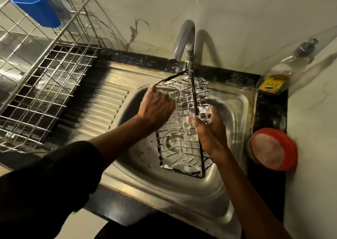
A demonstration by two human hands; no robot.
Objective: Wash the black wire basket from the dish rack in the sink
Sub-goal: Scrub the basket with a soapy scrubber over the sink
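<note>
A pale, veined stone wall backs a dim kitchen corner, where a stainless steel sink (164, 189) with a ribbed drainboard (102, 107) sits in a dark counter. The black wire basket (184, 94), a long rectangular grid coated in white foam, is held tilted over the sink bowl. Its far end is up near the curved chrome tap (182, 38) and its near end is low in the bowl, probably so that suds and water fall into the basin and not on the counter.

The 2 hands share the work. The left hand (156, 105) curls its fingers over the basket's upper left rim, which looks like the steadying grip. The right hand (211, 133), soapy at the fingertips, closes on the long wire of the right side, apparently rubbing lather along it. No sponge shows in either hand. I cannot tell whether water is running.

To the left stands a silver wire dish rack (54, 69) with a blue plastic cup (38, 10) hooked on its far rim, well apart from the basket. On the right, a clear pump bottle of dish soap (280, 71) stands in the corner, and a round orange tub (273, 149) lies on the counter just beside the right forearm. The tap spout hangs close over the basket's raised end and could catch the wire frame if the basket is lifted or turned.
</note>
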